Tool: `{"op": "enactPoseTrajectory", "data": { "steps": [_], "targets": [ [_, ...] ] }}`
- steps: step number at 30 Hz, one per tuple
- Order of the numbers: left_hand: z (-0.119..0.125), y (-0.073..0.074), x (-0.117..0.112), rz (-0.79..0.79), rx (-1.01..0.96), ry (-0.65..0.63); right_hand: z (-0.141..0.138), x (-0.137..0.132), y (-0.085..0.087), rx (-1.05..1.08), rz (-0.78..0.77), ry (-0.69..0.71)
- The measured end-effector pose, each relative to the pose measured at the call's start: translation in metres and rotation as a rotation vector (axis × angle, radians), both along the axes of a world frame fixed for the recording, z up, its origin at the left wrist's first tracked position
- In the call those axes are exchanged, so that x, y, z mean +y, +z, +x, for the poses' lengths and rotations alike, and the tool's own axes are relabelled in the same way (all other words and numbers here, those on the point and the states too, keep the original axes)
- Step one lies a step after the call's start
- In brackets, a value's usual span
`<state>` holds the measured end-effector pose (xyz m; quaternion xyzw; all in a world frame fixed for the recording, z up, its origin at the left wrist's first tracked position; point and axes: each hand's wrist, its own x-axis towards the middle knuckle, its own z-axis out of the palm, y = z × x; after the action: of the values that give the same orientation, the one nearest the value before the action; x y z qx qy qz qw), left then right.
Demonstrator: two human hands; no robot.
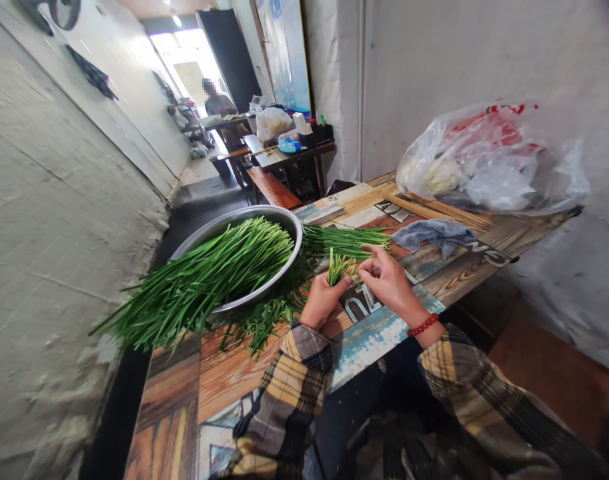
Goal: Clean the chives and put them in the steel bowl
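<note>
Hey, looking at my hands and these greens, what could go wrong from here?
The long greens hang well over the rim of the metal bowl, so a bump might slide some out. Loose leaves lie beside the left sleeve, which could sweep them aside. The small bunch of stems in your left hand might scatter if that grip loosens.

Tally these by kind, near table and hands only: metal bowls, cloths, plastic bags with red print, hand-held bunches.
Round silver metal bowl: 1
Crumpled grey-blue cloth: 1
Clear plastic bag with red print: 1
Green-stalk bunch in left hand: 1
Total: 4
</note>
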<state>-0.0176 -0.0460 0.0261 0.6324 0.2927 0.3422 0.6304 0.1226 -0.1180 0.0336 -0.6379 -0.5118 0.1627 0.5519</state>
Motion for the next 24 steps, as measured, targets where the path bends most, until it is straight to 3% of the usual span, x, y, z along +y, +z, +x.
{"op": "enactPoseTrajectory", "data": {
  "steps": [3, 9, 13, 17, 20, 22, 24],
  "targets": [
    [-0.001, 0.001, 0.001, -0.009, -0.001, -0.036, 0.001, 0.002, 0.006, 0.026, 0.06, -0.046],
    [-0.002, 0.002, 0.0, -0.051, 0.008, 0.014, 0.017, 0.004, 0.003, 0.372, 0.214, -0.182],
    [-0.001, 0.002, -0.002, -0.039, 0.004, -0.011, 0.023, -0.003, 0.0, 0.076, 0.111, -0.112],
    [0.0, 0.004, -0.003, 0.068, 0.012, -0.032, 0.015, -0.01, 0.013, -0.375, 0.092, 0.012],
    [0.0, 0.006, -0.003, 0.155, 0.035, 0.014, 0.011, -0.016, 0.021, -0.621, -0.01, 0.029],
    [0.0, 0.006, -0.003, 0.187, 0.047, 0.041, 0.011, -0.017, 0.02, -0.646, -0.051, -0.003],
    [0.001, 0.007, -0.003, 0.201, 0.053, 0.039, 0.011, -0.016, 0.013, -0.534, -0.03, -0.017]
  ]
}}
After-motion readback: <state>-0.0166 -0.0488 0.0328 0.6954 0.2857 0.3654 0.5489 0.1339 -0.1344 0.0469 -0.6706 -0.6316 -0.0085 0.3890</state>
